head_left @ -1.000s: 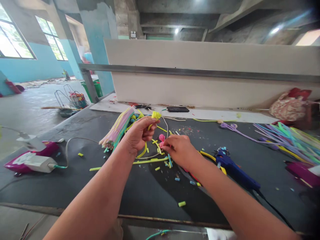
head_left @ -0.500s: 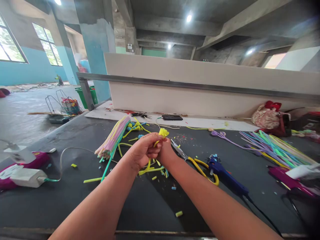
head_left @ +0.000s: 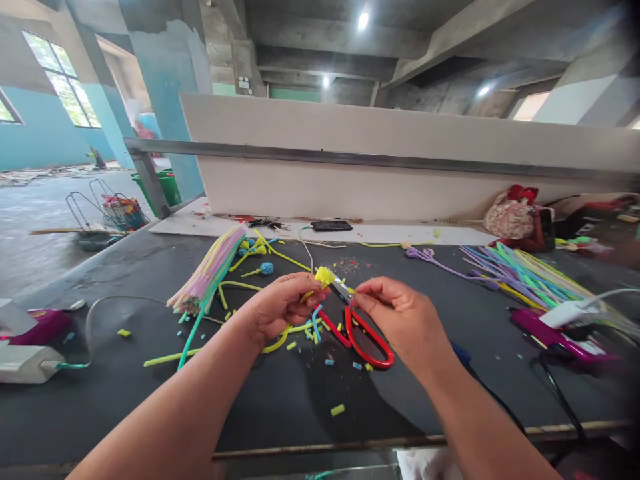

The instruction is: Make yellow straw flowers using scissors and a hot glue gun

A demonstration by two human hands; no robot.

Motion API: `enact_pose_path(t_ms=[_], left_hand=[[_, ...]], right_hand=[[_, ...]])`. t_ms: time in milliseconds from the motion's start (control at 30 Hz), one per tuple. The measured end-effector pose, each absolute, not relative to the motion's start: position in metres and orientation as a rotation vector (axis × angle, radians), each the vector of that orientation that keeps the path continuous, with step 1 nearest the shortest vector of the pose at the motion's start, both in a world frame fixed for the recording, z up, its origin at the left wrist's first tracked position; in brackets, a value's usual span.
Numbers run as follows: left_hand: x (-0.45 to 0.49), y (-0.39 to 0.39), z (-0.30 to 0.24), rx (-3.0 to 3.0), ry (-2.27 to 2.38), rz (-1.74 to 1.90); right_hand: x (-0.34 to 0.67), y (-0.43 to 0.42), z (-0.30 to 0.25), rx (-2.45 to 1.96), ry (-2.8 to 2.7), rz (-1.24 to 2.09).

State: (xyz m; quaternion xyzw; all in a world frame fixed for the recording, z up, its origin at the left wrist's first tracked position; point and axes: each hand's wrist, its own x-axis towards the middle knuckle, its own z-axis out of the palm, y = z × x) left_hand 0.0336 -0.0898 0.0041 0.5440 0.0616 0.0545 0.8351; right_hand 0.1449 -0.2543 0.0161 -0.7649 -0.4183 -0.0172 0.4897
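Two hands close together above a dark counter. My left grip, fingers curled, is closed on one yellow flower, its head upper right, its stem slanting down-left. My right grip has thumb and forefinger nearly touching; I cannot tell what they hold. One red-handled pair of scissors points away, leftward.

Ceiling lamps glare, windows glow — soft shadow on the tabletop, edges stretched.
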Motion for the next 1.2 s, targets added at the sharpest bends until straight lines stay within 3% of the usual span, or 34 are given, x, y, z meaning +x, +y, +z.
enact_pose_path(t_ms=[200, 367, 1033, 1200], left_hand=[[0.034, -0.097, -0.001, 1.219, 0.133, 0.124], [0.036, -0.102, -0.001, 1.258, 0.155, 0.137], [0.039, -0.105, -0.002, 1.27, 0.205, 0.195], [0.038, -0.099, 0.0, 1.219, 0.2, 0.169]], right_hand=[[0.132, -0.254, 0.016, -1.823, -1.272, -0.598], [0.126, -0.25, 0.007, -1.765, -1.244, -0.79], [0.13, -0.248, 0.0, -1.882, -1.236, -0.893], [0.144, -0.256, 0.007, -2.076, -1.461, -0.536]])
